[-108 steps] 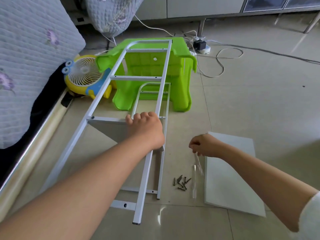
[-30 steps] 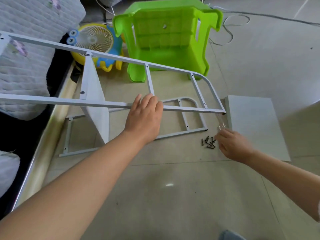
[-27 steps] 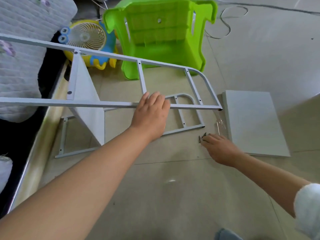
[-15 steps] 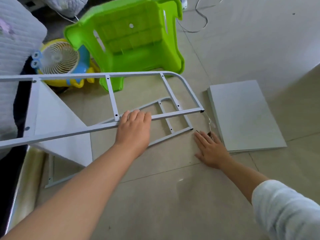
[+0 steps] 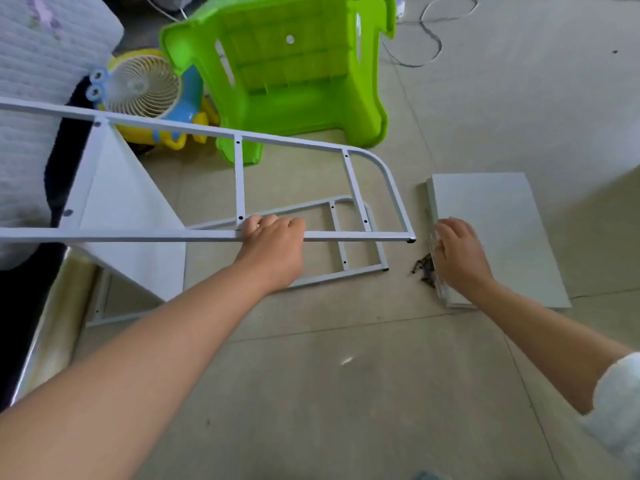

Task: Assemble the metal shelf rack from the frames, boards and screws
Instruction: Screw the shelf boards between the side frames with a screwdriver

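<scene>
Head view: the left hand (image 5: 273,249) curls its fingers over the near rail of a white, ladder-shaped metal side frame (image 5: 239,181) and grips it, holding it raised above the floor. The frame's long axis runs left to right across the scene; its rounded end points right, ending just short of the boards, and its other end runs out of view on the left. A white rectangular shelf board (image 5: 128,233) is fixed to the frame at the left and slopes down from it toward the near floor.

A second white metal side frame (image 5: 341,247) lies flat on the beige tiled floor (image 5: 346,393) beneath the raised one, long axis also roughly left to right, rounded end to the right.

The right hand (image 5: 459,256) lies with relaxed, nearly straight fingers on the left edge of a stack of pale grey flat boards (image 5: 502,230) on the floor at the right. A small pile of dark screws (image 5: 423,270) sits on the floor just left of that hand, between the boards and the lying frame.

Farther off, a bright green plastic stool (image 5: 294,71) lies on its side, with a yellow and blue toy-like fan (image 5: 145,88) to its left.
</scene>
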The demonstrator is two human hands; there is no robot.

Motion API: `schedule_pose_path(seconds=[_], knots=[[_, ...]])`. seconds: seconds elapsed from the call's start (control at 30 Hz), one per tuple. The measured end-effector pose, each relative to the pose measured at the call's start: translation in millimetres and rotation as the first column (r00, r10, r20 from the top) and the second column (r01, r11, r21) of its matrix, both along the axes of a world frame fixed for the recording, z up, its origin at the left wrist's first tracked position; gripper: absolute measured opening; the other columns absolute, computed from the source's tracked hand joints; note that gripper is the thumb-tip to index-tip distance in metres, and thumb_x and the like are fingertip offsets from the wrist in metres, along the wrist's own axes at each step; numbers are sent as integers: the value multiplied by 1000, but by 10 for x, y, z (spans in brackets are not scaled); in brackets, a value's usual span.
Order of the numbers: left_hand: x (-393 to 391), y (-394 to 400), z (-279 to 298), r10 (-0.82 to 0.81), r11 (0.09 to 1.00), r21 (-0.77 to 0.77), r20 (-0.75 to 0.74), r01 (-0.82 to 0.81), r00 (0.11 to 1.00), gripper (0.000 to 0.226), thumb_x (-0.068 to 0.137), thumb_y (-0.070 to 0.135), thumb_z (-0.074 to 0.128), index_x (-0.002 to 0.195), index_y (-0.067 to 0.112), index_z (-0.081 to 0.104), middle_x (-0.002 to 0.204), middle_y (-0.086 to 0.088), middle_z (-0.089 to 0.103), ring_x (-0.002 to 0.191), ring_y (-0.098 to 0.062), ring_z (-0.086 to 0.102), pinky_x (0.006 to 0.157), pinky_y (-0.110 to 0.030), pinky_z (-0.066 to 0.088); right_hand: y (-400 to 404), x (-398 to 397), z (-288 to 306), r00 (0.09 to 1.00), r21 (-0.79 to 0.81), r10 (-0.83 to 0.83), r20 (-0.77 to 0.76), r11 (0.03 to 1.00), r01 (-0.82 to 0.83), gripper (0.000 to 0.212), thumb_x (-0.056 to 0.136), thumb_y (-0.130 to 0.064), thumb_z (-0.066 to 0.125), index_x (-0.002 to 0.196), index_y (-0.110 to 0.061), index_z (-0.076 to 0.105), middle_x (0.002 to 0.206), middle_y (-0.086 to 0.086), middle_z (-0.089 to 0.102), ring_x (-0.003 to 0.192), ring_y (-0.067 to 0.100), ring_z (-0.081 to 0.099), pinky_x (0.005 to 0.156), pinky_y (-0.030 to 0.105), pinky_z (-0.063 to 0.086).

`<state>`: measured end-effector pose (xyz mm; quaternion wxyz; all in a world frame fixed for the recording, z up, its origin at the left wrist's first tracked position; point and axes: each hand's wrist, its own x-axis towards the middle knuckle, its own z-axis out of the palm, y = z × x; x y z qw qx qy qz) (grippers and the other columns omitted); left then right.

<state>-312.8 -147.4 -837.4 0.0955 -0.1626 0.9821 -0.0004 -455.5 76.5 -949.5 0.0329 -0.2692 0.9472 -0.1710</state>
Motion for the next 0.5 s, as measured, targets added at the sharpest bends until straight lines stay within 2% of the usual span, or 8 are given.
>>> schedule_pose_path(seconds=[0.07,0.13,0.23,0.33,0.4,0.47,0.5], knots=[[100,-27,1,-7,999,39,4,7,1000,19,93,8,34,107,14,46,113,-1,52,113,-21,40,92,-30,17,-237,-84,272,1000,-86,0,7,996,0,38,91,-6,39,125,6,49,131,21,48,127,34,37,107,36,27],[243,-41,36,-37,996,77,8,36,999,19,95,13,33,107,14,47,111,0,53,112,-20,40,92,-28,13,-531,-125,540,998,-135,52,19,990,-49,39,93,-12,39,128,3,48,133,20,47,126,33,38,106,34,27],[469,4,126,-75,985,157,39,68,996,20,93,17,35,109,14,48,110,0,54,111,-20,41,94,-26,12,-989,-57,830,981,-156,191,33,971,-184,40,96,-14,42,134,-1,43,138,18,44,127,33,40,104,35,29],[630,59,164,-150,965,233,134,116,980,27,93,19,38,117,15,50,117,-3,55,115,-21,42,98,-27,17,-1449,139,992,931,-168,355,86,926,-337,43,98,-20,39,138,-3,37,140,19,41,127,33,39,103,36,30],[767,55,193,-196,947,286,147,148,970,28,92,18,40,116,15,55,115,-4,57,115,-22,45,97,-27,22,-1691,273,1011,888,-154,433,157,899,-411,38,100,-22,34,133,-4,41,121,22,51,113,34,48,89,34,36],[934,-14,221,-163,886,439,-5,148,987,32,86,20,45,113,14,62,111,-2,61,109,-18,51,94,-24,31,-1806,346,1003,881,-150,429,200,902,-405,31,100,-21,31,116,-1,48,96,23,54,89,32,51,71,33,33],[1021,-46,259,-62,833,541,-113,113,992,34,80,22,46,106,11,66,103,1,64,100,-15,56,89,-21,38,-1817,358,999,893,-139,406,194,912,-385,31,100,-20,31,112,1,50,95,25,57,85,32,51,70,34,34]])
